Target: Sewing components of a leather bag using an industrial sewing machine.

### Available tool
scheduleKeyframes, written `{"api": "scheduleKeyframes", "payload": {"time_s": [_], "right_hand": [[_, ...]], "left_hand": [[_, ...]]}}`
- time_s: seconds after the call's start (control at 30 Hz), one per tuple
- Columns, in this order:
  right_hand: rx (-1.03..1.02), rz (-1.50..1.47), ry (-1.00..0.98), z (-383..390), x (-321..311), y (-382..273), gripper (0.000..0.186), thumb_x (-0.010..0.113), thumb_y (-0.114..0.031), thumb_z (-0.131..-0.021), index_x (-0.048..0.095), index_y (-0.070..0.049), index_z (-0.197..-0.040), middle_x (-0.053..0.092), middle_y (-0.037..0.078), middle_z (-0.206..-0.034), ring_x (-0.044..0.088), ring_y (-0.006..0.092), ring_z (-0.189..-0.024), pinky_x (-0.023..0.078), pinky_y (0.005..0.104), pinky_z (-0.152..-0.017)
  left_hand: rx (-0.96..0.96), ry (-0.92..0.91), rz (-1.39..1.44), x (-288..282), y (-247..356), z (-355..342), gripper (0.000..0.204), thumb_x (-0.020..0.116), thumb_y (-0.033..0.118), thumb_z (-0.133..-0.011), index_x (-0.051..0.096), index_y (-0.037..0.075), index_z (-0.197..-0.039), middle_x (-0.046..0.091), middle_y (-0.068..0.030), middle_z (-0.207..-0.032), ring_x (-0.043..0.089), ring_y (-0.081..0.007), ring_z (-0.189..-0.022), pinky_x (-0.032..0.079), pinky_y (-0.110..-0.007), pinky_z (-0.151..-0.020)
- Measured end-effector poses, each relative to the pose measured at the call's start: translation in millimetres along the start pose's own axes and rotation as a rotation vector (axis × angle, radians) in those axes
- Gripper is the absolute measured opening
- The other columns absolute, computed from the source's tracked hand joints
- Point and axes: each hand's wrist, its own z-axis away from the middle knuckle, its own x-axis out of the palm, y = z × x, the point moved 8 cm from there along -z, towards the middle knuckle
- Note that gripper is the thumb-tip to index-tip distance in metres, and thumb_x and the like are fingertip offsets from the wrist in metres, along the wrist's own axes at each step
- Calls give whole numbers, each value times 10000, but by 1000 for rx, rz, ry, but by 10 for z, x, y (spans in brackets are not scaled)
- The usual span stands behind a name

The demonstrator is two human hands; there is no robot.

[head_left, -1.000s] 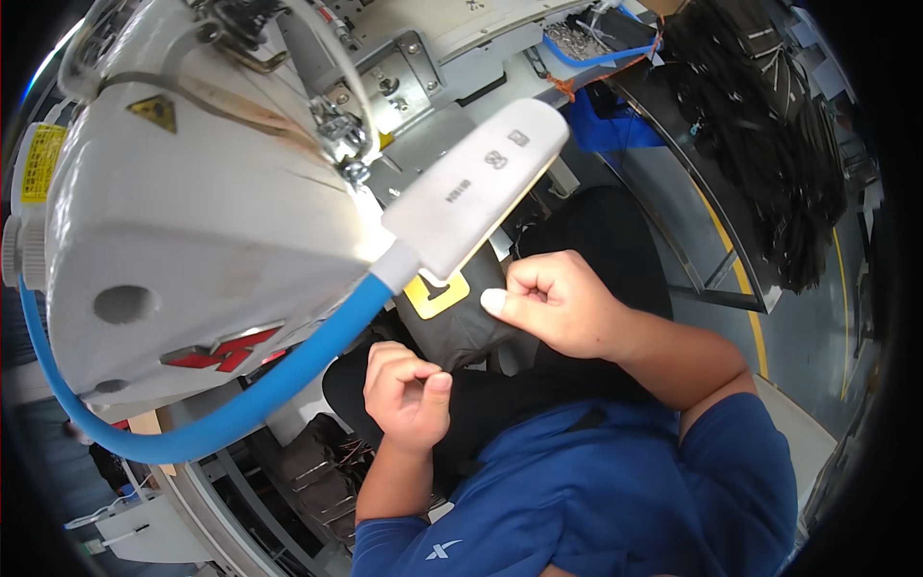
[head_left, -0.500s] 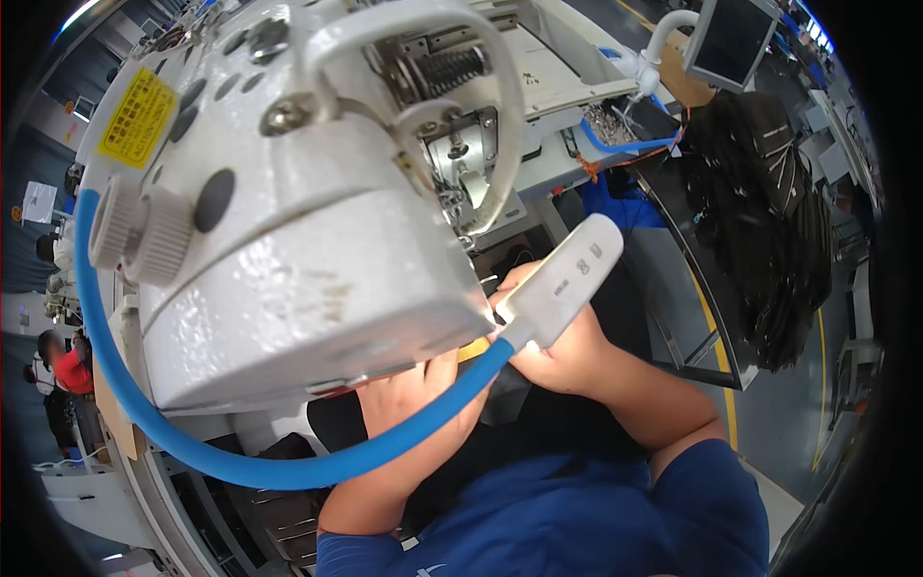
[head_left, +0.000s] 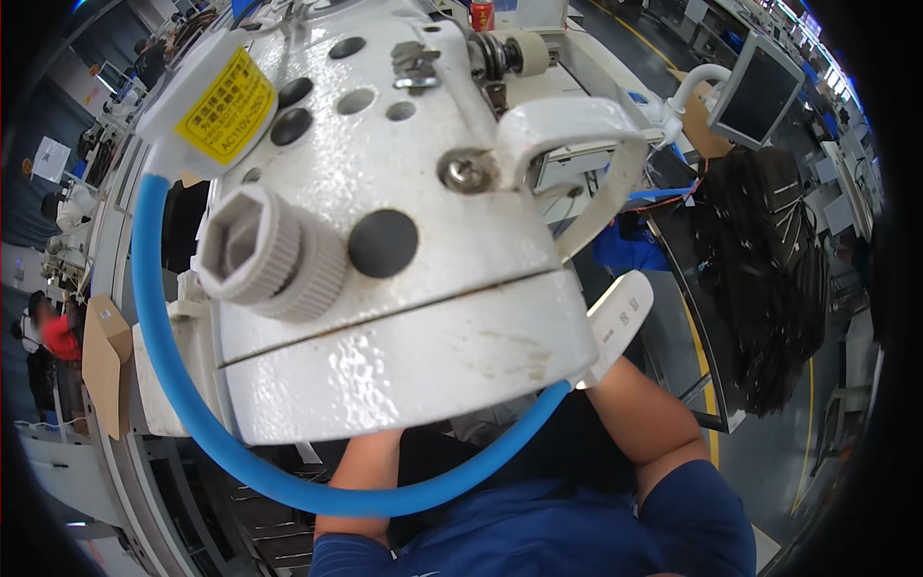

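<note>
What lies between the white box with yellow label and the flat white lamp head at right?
In the head view, the white machine head lies between the labelled box and the lamp head; the blue flexible tube curves below, connecting both.

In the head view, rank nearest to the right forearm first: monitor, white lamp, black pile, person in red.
1. White lamp: at the right forearm's upper end.
2. Black pile: right.
3. Monitor: upper right.
4. Person in red: far left.

The right hand is hidden.

I'm seeing a white machine (head_left: 413, 361); bright blue tube (head_left: 356, 502); black-on-yellow label (head_left: 227, 106); dark blue shirt (head_left: 538, 539); yellow-striped grey floor (head_left: 764, 457).
</note>
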Motion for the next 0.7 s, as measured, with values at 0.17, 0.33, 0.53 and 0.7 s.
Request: {"api": "scheduleKeyframes", "payload": {"time_s": [0.17,0.33,0.53,0.7], "right_hand": [[178,-232,-195,18,153,227,366,611,-307,-1040,597,-39,-792,606,-12,-708,553,46,-671,465,278,-588],[191,-347,-174,-9,225,304,379,582,-296,-1058,578,-37,-782,573,-29,-699,504,39,-661,439,278,-583],[51,-305,-171,-32,179,178,386,577,-311,-1061,574,-48,-778,562,-21,-699,490,44,-664,432,275,-591],[137,-235,-202,-15,160,170,359,590,-315,-1053,595,-52,-808,576,0,-744,501,63,-702,444,281,-631]], "left_hand": [[-74,-9,277,-68,-262,-332,239,632,57,-949,689,-33,-1164,707,-157,-1172,689,-268,-1053,528,-379,-931],[-78,-18,313,29,-275,-371,246,630,57,-952,683,-34,-1174,703,-156,-1182,686,-268,-1063,525,-380,-939],[-76,-20,321,104,-313,-337,254,628,56,-954,676,-36,-1186,699,-155,-1194,682,-267,-1074,522,-381,-949],[-77,-15,323,101,-310,-304,260,627,55,-956,671,-37,-1196,695,-154,-1204,678,-267,-1083,520,-381,-958]]}}
